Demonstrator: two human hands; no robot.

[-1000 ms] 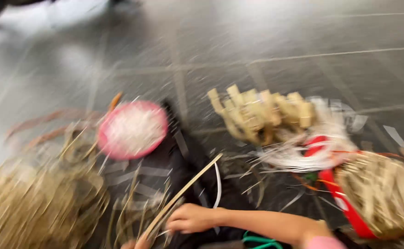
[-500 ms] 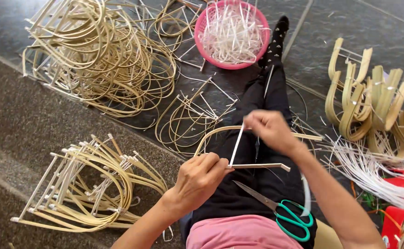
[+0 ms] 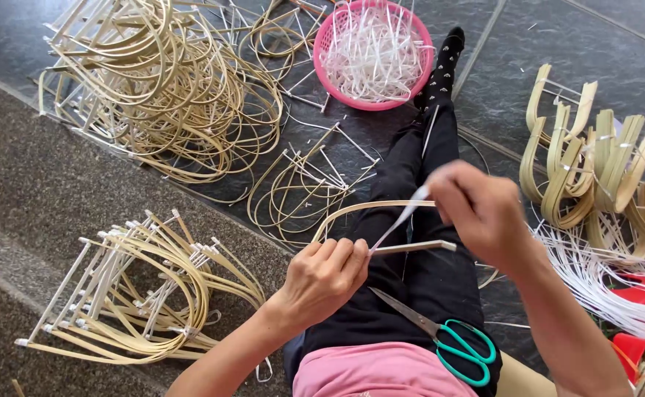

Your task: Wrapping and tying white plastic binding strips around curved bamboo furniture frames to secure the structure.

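My left hand (image 3: 321, 279) pinches a bent bamboo strip (image 3: 372, 207) and a short straight stick (image 3: 413, 247) together over my lap. My right hand (image 3: 481, 209) holds a thin white plastic strap (image 3: 403, 217) that runs down to the spot my left fingers grip. Green-handled scissors (image 3: 447, 340) lie on my black trouser leg, just below both hands.
A pink basket (image 3: 335, 84) of white strap pieces stands at the top by my foot. Heaps of bent bamboo hoops lie top left (image 3: 153, 88), in the middle (image 3: 300, 191) and bottom left (image 3: 139, 294). Wider curved bamboo pieces (image 3: 594, 169) and loose white straps (image 3: 602, 279) lie right.
The view has swung down from the floor to my lap. My right hand has moved up and to the right, drawing the white strap taut; my left hand keeps its pinch.
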